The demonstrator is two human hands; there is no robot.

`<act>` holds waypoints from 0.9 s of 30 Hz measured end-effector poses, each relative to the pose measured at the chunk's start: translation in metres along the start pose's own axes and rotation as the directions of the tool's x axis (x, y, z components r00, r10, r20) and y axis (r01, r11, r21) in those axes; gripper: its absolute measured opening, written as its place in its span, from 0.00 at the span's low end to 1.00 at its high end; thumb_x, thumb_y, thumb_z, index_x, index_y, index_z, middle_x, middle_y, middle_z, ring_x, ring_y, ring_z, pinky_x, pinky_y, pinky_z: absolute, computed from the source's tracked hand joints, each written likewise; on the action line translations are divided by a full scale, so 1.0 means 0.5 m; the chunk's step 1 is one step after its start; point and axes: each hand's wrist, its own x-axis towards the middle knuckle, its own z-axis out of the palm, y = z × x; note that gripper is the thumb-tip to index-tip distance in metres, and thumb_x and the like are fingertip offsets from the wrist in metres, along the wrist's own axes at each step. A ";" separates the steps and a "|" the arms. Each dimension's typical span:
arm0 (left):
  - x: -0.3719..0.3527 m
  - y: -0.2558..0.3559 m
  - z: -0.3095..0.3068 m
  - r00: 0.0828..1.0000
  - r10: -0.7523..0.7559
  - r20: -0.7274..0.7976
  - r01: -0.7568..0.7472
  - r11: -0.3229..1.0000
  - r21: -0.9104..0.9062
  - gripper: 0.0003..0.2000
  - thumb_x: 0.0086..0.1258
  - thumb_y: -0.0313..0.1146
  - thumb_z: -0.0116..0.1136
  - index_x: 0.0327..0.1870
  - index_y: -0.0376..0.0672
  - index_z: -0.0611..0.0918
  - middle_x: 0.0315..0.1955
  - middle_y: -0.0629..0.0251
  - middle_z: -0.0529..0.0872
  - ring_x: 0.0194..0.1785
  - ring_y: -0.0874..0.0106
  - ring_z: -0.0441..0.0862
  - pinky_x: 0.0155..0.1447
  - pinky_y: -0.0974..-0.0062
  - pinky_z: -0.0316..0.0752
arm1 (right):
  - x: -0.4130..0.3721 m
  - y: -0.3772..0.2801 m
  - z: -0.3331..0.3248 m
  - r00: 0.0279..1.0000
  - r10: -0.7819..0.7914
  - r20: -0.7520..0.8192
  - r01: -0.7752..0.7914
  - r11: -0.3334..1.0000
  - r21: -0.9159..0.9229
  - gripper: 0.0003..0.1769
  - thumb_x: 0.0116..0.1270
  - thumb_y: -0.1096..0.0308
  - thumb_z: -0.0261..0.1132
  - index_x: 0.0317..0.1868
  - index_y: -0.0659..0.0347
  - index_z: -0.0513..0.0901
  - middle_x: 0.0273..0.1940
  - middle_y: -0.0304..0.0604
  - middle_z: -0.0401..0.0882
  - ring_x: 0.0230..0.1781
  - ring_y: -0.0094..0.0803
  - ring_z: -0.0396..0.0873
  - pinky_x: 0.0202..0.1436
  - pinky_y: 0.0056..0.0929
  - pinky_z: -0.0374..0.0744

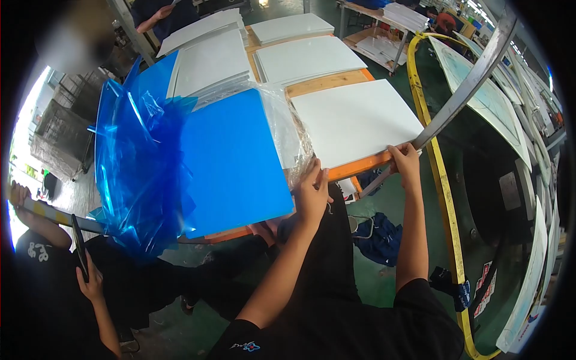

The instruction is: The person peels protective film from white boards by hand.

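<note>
A stack of white sheets (359, 119) lies on an orange-edged table. My right hand (405, 163) is at its front right corner, beside the metal post, with fingers and thumb closed on the edge of the white sheets. My left hand (312, 191) is near the front left corner, fingers bent and held close together; what they grip is hidden. Just left of it lies a flat blue sheet (234, 162). Clear plastic wrap (282, 123) runs between the blue sheet and the white stack.
Crumpled blue film (141, 162) heaps at the left. More white stacks (309, 59) lie farther back. A slanted metal post (471, 87) and a yellow rail (441, 174) stand at the right. One person (42, 264) is at the lower left, another (157, 18) behind the table.
</note>
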 end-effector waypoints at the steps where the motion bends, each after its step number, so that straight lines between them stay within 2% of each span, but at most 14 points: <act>1: 0.001 0.000 -0.003 1.000 0.025 0.011 -0.026 0.999 0.034 0.19 0.75 0.29 0.59 0.62 0.26 0.78 0.65 0.43 0.77 0.24 0.74 0.85 0.19 0.83 0.78 | 0.003 0.000 -0.006 1.000 0.006 0.027 -0.005 1.000 -0.006 0.15 0.63 0.67 0.73 0.38 0.62 0.74 0.23 0.36 0.74 0.14 0.23 0.73 0.14 0.25 0.73; 4: -0.001 0.005 -0.005 0.999 0.028 0.018 -0.029 0.998 0.056 0.18 0.75 0.28 0.59 0.61 0.25 0.78 0.65 0.44 0.78 0.24 0.73 0.86 0.19 0.82 0.79 | 0.001 -0.005 -0.012 0.997 -0.059 0.056 0.062 0.996 -0.063 0.15 0.63 0.67 0.73 0.35 0.60 0.73 0.22 0.34 0.74 0.12 0.22 0.71 0.13 0.24 0.70; 5: -0.002 0.006 -0.005 1.000 0.017 0.014 -0.018 0.998 0.061 0.18 0.75 0.29 0.59 0.61 0.26 0.79 0.65 0.45 0.78 0.25 0.73 0.86 0.19 0.81 0.79 | 0.000 -0.008 -0.012 0.994 -0.103 0.044 0.110 0.978 -0.179 0.13 0.63 0.67 0.72 0.34 0.61 0.74 0.22 0.34 0.74 0.16 0.21 0.72 0.18 0.25 0.72; 8: -0.001 0.029 -0.013 1.000 -0.001 0.009 0.000 0.994 0.111 0.16 0.75 0.29 0.59 0.59 0.30 0.81 0.62 0.44 0.80 0.30 0.68 0.89 0.22 0.78 0.81 | -0.004 -0.007 0.003 0.888 -0.459 0.021 0.442 0.842 -0.309 0.10 0.64 0.68 0.71 0.36 0.62 0.77 0.22 0.33 0.74 0.21 0.18 0.73 0.24 0.25 0.73; 9: 0.002 -0.001 -0.008 0.998 0.064 -0.009 -0.062 0.990 0.126 0.16 0.75 0.29 0.59 0.60 0.32 0.82 0.62 0.45 0.80 0.28 0.69 0.89 0.25 0.77 0.82 | -0.036 -0.049 0.018 0.906 -0.423 -0.006 0.393 0.848 -0.356 0.08 0.64 0.69 0.70 0.38 0.63 0.80 0.27 0.38 0.78 0.31 0.25 0.77 0.36 0.30 0.76; 12: -0.004 -0.004 -0.002 0.999 -0.052 0.005 0.052 0.999 0.004 0.18 0.76 0.29 0.58 0.63 0.31 0.79 0.63 0.47 0.80 0.26 0.72 0.87 0.21 0.79 0.80 | -0.050 -0.056 0.033 0.656 -0.734 0.176 0.670 0.458 -0.585 0.06 0.64 0.71 0.69 0.38 0.63 0.81 0.36 0.45 0.81 0.39 0.39 0.79 0.46 0.37 0.76; 14: -0.001 -0.017 0.002 1.000 -0.013 -0.001 0.013 0.999 0.036 0.17 0.76 0.30 0.58 0.63 0.34 0.80 0.64 0.48 0.80 0.27 0.71 0.87 0.21 0.77 0.79 | -0.053 -0.033 0.037 0.638 -0.724 0.261 0.708 0.418 -0.570 0.05 0.64 0.72 0.67 0.39 0.63 0.82 0.41 0.50 0.81 0.47 0.50 0.76 0.54 0.43 0.73; 15: 0.000 -0.029 0.006 1.000 0.011 -0.009 -0.011 0.999 0.046 0.17 0.76 0.30 0.58 0.63 0.35 0.80 0.64 0.49 0.80 0.27 0.71 0.87 0.20 0.77 0.79 | -0.057 -0.031 0.045 0.611 -0.732 0.301 0.713 0.344 -0.611 0.04 0.65 0.73 0.66 0.38 0.64 0.82 0.40 0.51 0.81 0.45 0.52 0.77 0.52 0.44 0.75; 17: 0.002 -0.047 0.011 0.996 0.087 -0.036 -0.084 0.995 0.057 0.17 0.76 0.29 0.57 0.62 0.35 0.80 0.63 0.48 0.80 0.33 0.68 0.89 0.27 0.74 0.82 | -0.062 -0.014 0.053 0.654 -0.703 0.281 0.713 0.447 -0.540 0.03 0.66 0.73 0.66 0.38 0.64 0.82 0.42 0.49 0.82 0.47 0.49 0.79 0.53 0.43 0.76; 19: 0.002 -0.049 0.013 0.974 0.203 -0.100 -0.190 0.973 0.129 0.16 0.75 0.27 0.57 0.60 0.32 0.80 0.61 0.46 0.81 0.51 0.58 0.85 0.51 0.66 0.80 | -0.071 0.001 0.059 0.641 -0.732 0.231 0.737 0.502 -0.454 0.03 0.65 0.78 0.67 0.39 0.64 0.82 0.43 0.46 0.82 0.49 0.44 0.80 0.54 0.37 0.77; 20: 0.002 -0.054 0.016 0.950 0.282 -0.135 -0.257 0.950 0.178 0.15 0.75 0.26 0.57 0.59 0.29 0.80 0.59 0.43 0.82 0.63 0.52 0.80 0.68 0.61 0.74 | -0.078 -0.001 0.060 0.632 -0.739 0.235 0.734 0.473 -0.488 0.03 0.66 0.78 0.66 0.39 0.64 0.82 0.43 0.46 0.82 0.48 0.44 0.80 0.53 0.37 0.77; 24: -0.010 -0.050 0.009 0.941 0.326 -0.088 -0.293 0.917 0.269 0.19 0.76 0.27 0.54 0.65 0.31 0.75 0.62 0.44 0.80 0.64 0.52 0.80 0.70 0.61 0.73 | -0.080 0.028 0.048 0.579 -0.770 0.268 0.755 0.383 -0.532 0.10 0.69 0.78 0.65 0.50 0.64 0.83 0.53 0.49 0.82 0.51 0.45 0.80 0.51 0.37 0.78; 26: -0.029 -0.034 -0.001 0.907 0.414 -0.073 -0.343 0.829 0.441 0.20 0.77 0.29 0.52 0.68 0.31 0.72 0.66 0.46 0.76 0.65 0.54 0.79 0.66 0.60 0.76 | -0.107 0.043 0.051 0.621 -0.762 0.185 0.710 0.446 -0.546 0.12 0.72 0.77 0.63 0.54 0.65 0.82 0.55 0.49 0.81 0.52 0.43 0.80 0.49 0.35 0.78; 27: -0.042 0.002 -0.018 0.944 0.331 -0.015 -0.297 0.866 0.403 0.21 0.77 0.29 0.52 0.69 0.34 0.72 0.67 0.46 0.75 0.63 0.55 0.80 0.63 0.60 0.77 | -0.122 0.048 0.060 0.641 -0.755 0.139 0.684 0.479 -0.550 0.13 0.73 0.77 0.61 0.56 0.65 0.82 0.56 0.49 0.81 0.52 0.42 0.80 0.48 0.33 0.78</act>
